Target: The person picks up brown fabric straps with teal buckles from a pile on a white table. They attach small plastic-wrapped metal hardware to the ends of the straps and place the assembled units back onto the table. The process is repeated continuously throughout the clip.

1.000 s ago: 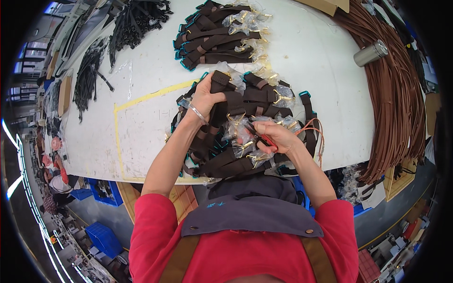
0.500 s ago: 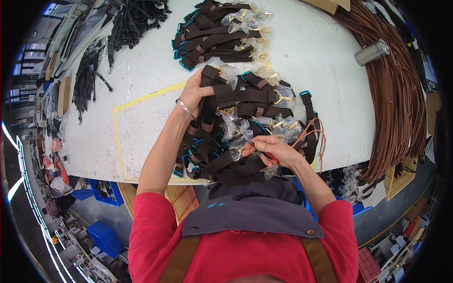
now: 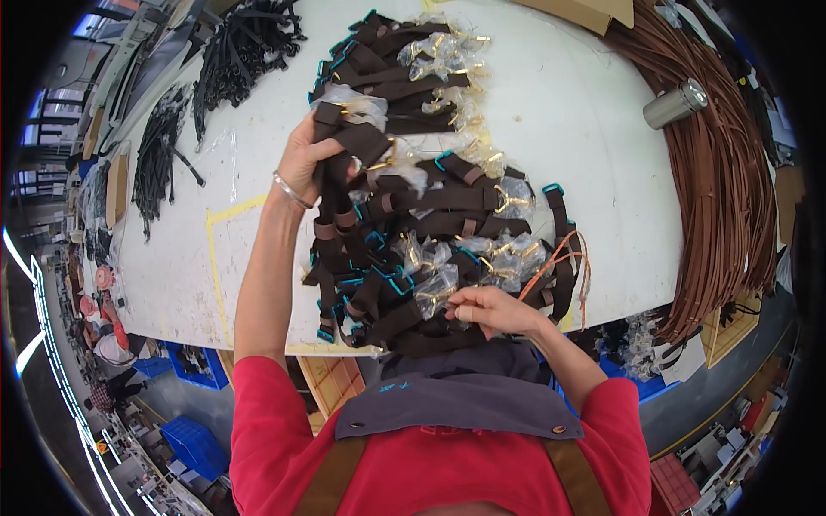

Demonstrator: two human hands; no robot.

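My left hand (image 3: pixel 305 159) grips the far end of a bunch of dark brown straps (image 3: pixel 344 215) and holds it lifted over the white table (image 3: pixel 568 120). The straps have teal edges and gold clasps wrapped in clear plastic. My right hand (image 3: pixel 486 307) is pinched on a plastic-wrapped clasp (image 3: pixel 434 292) at the near end of the pile, close to the table's front edge. A second heap of the same straps (image 3: pixel 404 64) lies farther away. An orange cord (image 3: pixel 559 258) loops beside my right hand.
A thick bundle of thin brown strips (image 3: pixel 723 172) curves along the right side of the table. A metal cylinder (image 3: pixel 675 103) lies near it. Black strap bundles (image 3: pixel 241 43) lie at the far left. Yellow tape (image 3: pixel 215 258) marks a rectangle. Blue bins (image 3: pixel 194 443) stand on the floor.
My left hand has moved farther away across the table, pulling the bunch of straps out longer. My right hand has shifted slightly toward the near edge on the wrapped clasp.
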